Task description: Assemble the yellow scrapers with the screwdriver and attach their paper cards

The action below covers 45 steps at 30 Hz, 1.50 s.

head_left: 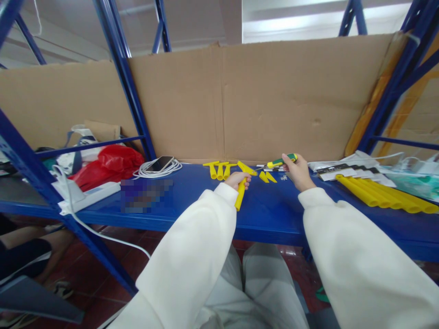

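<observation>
My left hand (238, 180) is closed around a yellow tube (241, 196) whose lower end points down toward the shelf's front edge. Just above that hand is a flat yellow piece (246, 168); I cannot tell whether it is joined to the tube. In my right hand (297, 172) is a screwdriver (281, 161) with a green and yellow handle, its thin shaft pointing left toward the flat piece. Two small yellow wedge pieces (267, 177) lie between my hands. Several short yellow tubes with flat tops (219, 170) stand in a row to the left.
Long yellow tubes (387, 194) lie on the blue shelf (192, 201) at right, beside plastic packaging (353, 167). Leftward are a phone (160, 164) on a coiled white cable (142, 171), a power strip (92, 195) and a red bag (116, 162). Cardboard (274, 100) walls the back.
</observation>
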Available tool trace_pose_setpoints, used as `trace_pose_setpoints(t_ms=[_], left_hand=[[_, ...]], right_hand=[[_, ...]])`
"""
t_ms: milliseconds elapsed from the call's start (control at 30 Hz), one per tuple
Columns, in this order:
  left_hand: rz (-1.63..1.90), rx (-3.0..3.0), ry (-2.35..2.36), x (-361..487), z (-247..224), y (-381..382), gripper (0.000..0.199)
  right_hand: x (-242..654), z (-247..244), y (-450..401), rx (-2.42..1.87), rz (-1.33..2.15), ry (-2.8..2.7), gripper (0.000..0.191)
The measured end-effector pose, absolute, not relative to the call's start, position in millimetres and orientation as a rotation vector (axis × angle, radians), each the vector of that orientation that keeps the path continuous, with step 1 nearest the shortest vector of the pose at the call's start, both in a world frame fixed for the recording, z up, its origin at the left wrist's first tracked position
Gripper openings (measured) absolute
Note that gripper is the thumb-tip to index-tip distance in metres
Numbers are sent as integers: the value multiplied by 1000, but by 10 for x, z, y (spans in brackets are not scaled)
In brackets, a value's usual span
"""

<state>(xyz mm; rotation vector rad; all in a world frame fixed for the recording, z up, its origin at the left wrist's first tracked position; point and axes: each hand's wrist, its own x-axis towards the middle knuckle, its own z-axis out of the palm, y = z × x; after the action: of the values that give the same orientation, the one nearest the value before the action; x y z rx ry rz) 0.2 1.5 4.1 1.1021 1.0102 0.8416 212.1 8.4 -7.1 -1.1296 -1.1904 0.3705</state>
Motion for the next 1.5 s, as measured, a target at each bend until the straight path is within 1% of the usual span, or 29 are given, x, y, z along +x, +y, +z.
trace_pose_setpoints(t_ms=[367, 900, 1167, 1500], left_hand=[[847, 1097, 1021, 9, 37, 23, 27], [849, 1108, 1028, 10, 53, 9, 25], [852, 1089, 1010, 6, 30, 45, 21], [849, 1106, 1028, 19, 68, 0, 23]], right_hand=[[2110, -82, 98, -969, 427, -1167, 50], [2126, -78, 102, -950, 447, -1119, 43], [2109, -76, 84, -939, 486, -1123, 43], [2079, -60, 59, -973, 483, -1120, 45]])
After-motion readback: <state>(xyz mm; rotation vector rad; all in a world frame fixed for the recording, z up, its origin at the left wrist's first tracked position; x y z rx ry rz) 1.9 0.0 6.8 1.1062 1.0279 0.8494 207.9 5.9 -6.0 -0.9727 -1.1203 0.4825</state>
